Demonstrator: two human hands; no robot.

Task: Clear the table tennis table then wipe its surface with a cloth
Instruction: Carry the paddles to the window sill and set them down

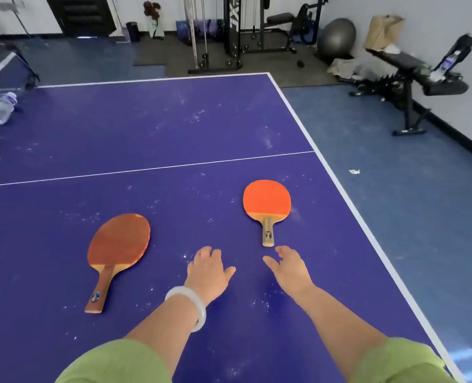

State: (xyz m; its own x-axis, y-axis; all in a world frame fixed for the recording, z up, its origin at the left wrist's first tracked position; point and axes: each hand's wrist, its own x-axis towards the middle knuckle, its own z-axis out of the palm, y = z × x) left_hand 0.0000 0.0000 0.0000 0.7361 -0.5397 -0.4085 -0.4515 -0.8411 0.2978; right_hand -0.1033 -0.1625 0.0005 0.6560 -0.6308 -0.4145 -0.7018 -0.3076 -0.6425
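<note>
Clearing step, judged just begun. Table (174, 128) dusty, unwiped. Right hand (290, 268) empty, fingers spread, just short of handle of bright orange paddle (266, 201); next move called for closing round that handle. Left hand (208, 269) empty, relaxed, beside darker paddle (119, 241). Plastic bottle (0, 106) lay far left. No cloth visible. Right table edge near; open surface ahead.

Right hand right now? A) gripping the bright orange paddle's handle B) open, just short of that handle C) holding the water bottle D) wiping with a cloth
B: the right hand is open, fingers spread, just short of the handle end of the bright orange paddle, holding nothing.
</note>
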